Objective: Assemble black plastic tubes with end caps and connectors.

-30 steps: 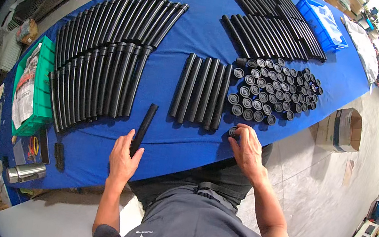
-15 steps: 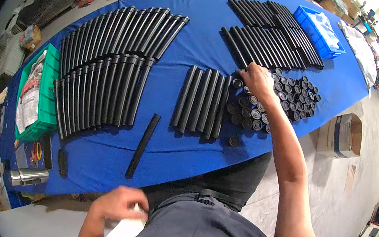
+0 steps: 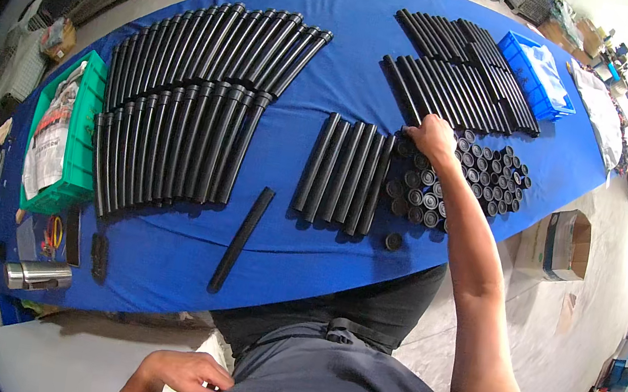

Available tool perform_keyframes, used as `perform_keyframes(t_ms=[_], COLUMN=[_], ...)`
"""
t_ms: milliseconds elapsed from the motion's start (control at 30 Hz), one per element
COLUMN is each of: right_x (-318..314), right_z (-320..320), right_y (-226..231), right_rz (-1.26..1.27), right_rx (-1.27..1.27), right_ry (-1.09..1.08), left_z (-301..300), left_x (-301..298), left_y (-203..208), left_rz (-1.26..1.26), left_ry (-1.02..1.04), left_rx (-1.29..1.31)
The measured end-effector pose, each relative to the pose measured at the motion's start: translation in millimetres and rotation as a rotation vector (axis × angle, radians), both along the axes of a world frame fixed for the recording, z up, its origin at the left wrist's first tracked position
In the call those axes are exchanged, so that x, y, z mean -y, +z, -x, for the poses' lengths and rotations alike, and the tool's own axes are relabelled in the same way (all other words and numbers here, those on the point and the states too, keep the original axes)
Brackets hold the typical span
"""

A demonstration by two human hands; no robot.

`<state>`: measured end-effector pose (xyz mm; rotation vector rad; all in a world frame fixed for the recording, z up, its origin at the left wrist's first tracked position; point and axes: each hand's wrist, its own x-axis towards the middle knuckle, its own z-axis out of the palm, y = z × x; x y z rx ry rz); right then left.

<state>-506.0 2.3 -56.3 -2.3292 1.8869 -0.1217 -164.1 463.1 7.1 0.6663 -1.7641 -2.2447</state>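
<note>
My right hand (image 3: 432, 139) reaches to the upper left edge of a cluster of round black caps (image 3: 431, 201). Its fingers pinch at one cap there, mostly hidden under the fingertips. Just left of it lies a row of short black tubes (image 3: 342, 172). My left hand (image 3: 186, 373) is low, off the table beside my dark shirt, its fingers curled and nothing visible in them. One single black tube (image 3: 241, 240) lies slanted near the table's front edge. A lone cap (image 3: 392, 242) sits apart below the cluster.
Two rows of capped black tubes (image 3: 180, 115) cover the left side of the blue tablecloth (image 3: 294, 274). More tubes (image 3: 454, 71) lie at the back right by a blue crate (image 3: 536, 71). A green crate (image 3: 73, 180), scissors (image 3: 54, 234) and a metal cylinder (image 3: 38, 276) stand left. Right is a cardboard box (image 3: 566, 246).
My left hand has moved slightly down and left, toward the shirt's side. My right hand stays at the caps' upper left edge. The whole view has shifted a little.
</note>
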Motion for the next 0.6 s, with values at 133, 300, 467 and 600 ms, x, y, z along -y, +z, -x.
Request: perform_keyframes(t_ms=[133, 300, 467, 600], right_x=[5.5, 13.3, 4.7, 2.1], right_z=[0.1, 9.9, -5.9, 5.8], right_y=[-3.0, -17.9, -7.9, -5.9], right_rz=[-0.075, 0.063, 0.094, 0.106], right_rx=[0.112, 0.082, -0.212, -0.153], right_ry=[-0.093, 0.187, 0.329, 0.384], left_z=[12.3, 16.9, 5.4, -4.2], left_x=[3.8, 6.9, -0.8, 1.2], left_y=[-0.1, 21.2, 8.4, 4.9], left_rz=[0.186, 0.066, 0.047, 0.010], left_ry=[0.246, 0.313, 0.211, 0.055], left_rx=[0.049, 0.137, 0.156, 0.167])
